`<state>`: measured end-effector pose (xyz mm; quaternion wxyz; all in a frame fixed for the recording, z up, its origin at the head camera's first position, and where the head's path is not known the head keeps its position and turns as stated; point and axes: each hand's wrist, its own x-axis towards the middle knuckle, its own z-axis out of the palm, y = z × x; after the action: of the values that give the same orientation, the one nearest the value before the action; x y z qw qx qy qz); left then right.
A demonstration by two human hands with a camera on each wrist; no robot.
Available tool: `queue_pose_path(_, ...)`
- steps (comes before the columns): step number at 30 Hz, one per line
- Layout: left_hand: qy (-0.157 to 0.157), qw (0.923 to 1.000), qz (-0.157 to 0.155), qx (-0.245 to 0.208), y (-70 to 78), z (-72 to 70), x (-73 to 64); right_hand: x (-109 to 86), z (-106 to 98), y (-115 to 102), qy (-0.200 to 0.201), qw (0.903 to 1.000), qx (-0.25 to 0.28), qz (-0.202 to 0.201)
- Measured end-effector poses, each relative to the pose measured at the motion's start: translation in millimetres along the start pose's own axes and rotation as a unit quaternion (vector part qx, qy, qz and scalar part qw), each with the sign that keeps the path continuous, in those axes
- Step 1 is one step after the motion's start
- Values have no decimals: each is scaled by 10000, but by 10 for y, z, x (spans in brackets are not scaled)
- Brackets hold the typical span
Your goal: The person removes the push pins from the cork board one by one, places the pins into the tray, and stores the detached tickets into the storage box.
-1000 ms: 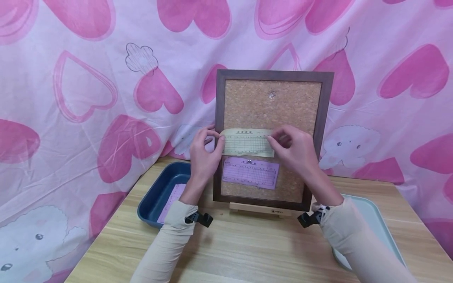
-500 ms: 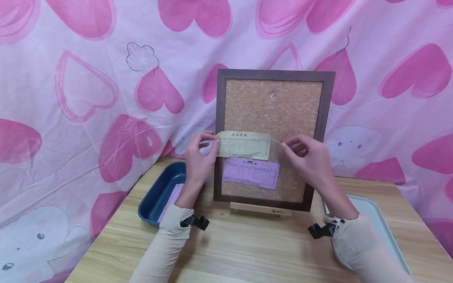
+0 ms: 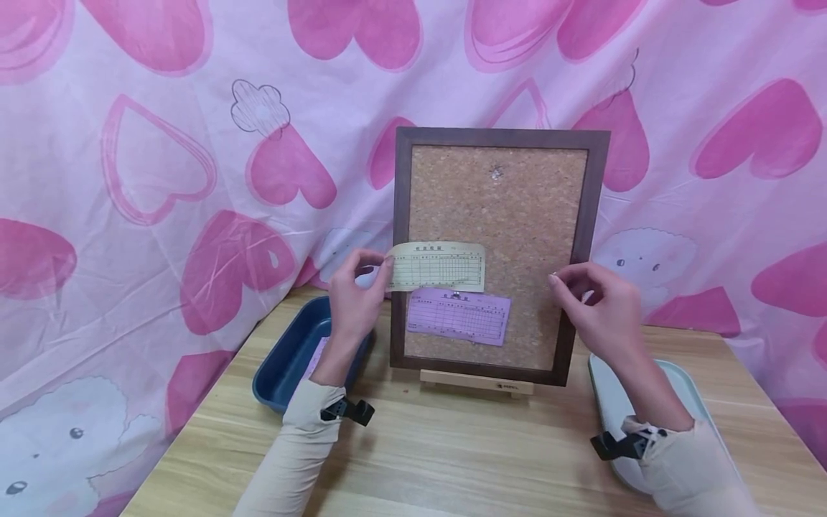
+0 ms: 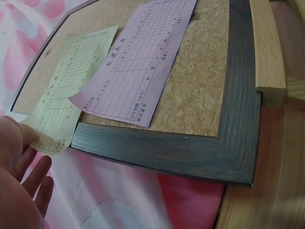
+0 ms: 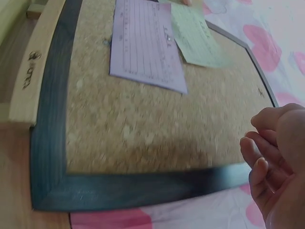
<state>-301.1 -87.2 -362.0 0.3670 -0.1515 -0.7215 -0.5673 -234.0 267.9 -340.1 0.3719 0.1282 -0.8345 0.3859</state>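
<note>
My left hand (image 3: pixel 357 298) pinches the left end of a pale yellow printed slip (image 3: pixel 442 267) between thumb and fingers. The slip bows out in front of the corkboard (image 3: pixel 497 215), overlapping its left frame. Below it a purple printed slip (image 3: pixel 457 317) is fixed to the cork by a clear push pin (image 3: pixel 456 295) at its top edge. My right hand (image 3: pixel 601 305) is near the board's right frame, thumb and forefinger together on a tiny pale thing that looks like a push pin (image 3: pixel 553 275). In the right wrist view those fingers (image 5: pixel 259 167) are curled, the tiny thing hidden.
A dark blue tray (image 3: pixel 268 373) with another pinkish-purple slip (image 3: pixel 315 357) is at the left, partly behind my left arm. A pale green tray (image 3: pixel 694 395) lies under my right forearm. A wooden stand (image 3: pixel 474 383) supports the board; more clear pins (image 3: pixel 495 172) sit high on the cork.
The yellow slip has shifted left and slightly down with my left hand. My right hand has drawn away from the slip's right end, moving right and down.
</note>
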Motion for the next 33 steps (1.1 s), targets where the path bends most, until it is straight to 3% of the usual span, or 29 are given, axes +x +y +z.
queue_pose_path(7, 130, 9999, 19, 2, 204, -87, -67, -123, -139, 128, 112, 9989, -105, 450)
queue_pose_path(16, 186, 9998, -68, 93, 168, -169, -105, -257, -269, 322, 320, 9951, -201, 913)
queue_pose_path(20, 93, 9999, -51, -38, 75, -214, -125, -329, -343, 431, 288, 9925, -417, 1108)
queue_pose_path(28, 64, 9995, -277, -130, -277, -287, -99, -503, -501, 650, 65, 9862, -835, 1426)
queue_pose_path(33, 165, 9984, -480, -249, -308, -274, -52, -628, -576, 826, 14, 9837, -913, 1548)
